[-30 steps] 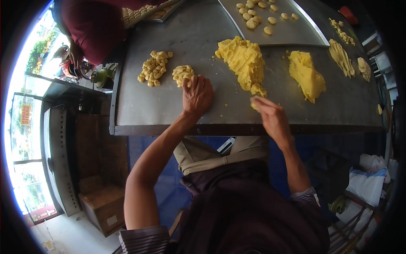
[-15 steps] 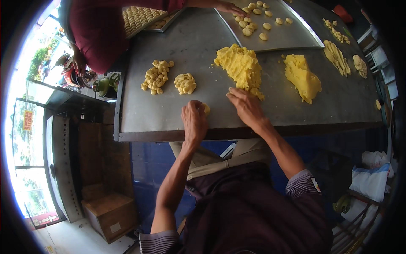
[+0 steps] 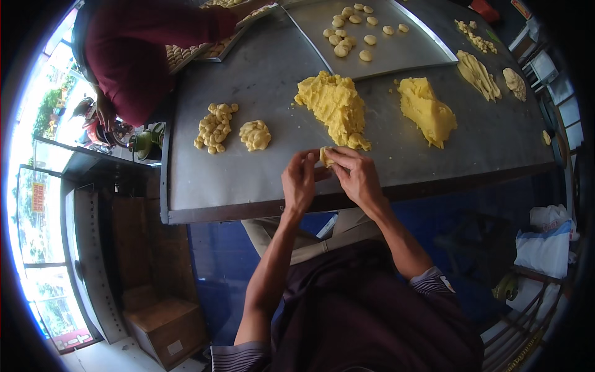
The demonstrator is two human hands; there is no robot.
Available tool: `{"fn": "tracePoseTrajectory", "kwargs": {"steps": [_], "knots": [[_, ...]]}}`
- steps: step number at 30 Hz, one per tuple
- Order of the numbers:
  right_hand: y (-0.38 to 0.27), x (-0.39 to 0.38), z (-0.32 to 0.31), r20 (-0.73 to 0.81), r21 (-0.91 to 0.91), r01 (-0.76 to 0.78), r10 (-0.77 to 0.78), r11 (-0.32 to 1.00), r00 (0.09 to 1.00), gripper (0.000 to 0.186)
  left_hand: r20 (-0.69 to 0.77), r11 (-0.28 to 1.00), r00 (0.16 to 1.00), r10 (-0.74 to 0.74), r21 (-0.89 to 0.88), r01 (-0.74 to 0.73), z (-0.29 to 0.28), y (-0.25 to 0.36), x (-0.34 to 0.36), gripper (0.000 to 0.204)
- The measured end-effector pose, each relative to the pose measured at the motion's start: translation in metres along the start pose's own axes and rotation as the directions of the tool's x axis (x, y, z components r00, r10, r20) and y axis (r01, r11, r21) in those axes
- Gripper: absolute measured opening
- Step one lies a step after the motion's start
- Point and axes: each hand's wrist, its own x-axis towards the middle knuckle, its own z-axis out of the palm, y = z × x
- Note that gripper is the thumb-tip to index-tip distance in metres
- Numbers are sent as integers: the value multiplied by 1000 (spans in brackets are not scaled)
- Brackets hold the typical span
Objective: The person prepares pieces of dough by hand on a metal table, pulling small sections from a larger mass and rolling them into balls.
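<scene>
My left hand [image 3: 299,177] and my right hand [image 3: 356,175] meet above the near part of the steel table [image 3: 229,189], fingers closed on a small piece of yellow dough [image 3: 325,156]. Just beyond them lies a large ragged yellow mound [image 3: 331,105], with a smoother yellow block [image 3: 427,111] to its right. To the left sit a loose heap of small pale dough lumps [image 3: 215,127] and a tighter clump of lumps [image 3: 254,136].
A co-worker in maroon sleeves [image 3: 130,56] stands at far left by trays of rounds [image 3: 183,56]. A tray [image 3: 390,53] holds several dough rounds. Pale dough pieces [image 3: 480,77] lie right. A cardboard box [image 3: 158,328] is at lower left.
My left hand has left the small clump and moved right. My right hand has joined it, both now on one piece. The co-worker's hand has moved left from the right tray.
</scene>
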Motion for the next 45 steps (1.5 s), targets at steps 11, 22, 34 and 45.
{"fn": "tracePoseTrajectory", "kwargs": {"steps": [11,22,34,45], "knots": [[-12,-4,18,93,-257,151,-131,954,987,17,154,778,976,155,589,-216,-9,-17,6,28],[5,33,-1,282,75,-394,359,916,890,38,334,861,930,155,416,-293,-17,-8,7,28],[95,78,-67,223,-302,41,29,952,974,108,255,970,966,-37,243,-27,-31,-26,14,36],[59,15,-8,-3,-486,183,-211,855,978,39,201,999,979,35,1,-36,-42,-31,19,30]]}}
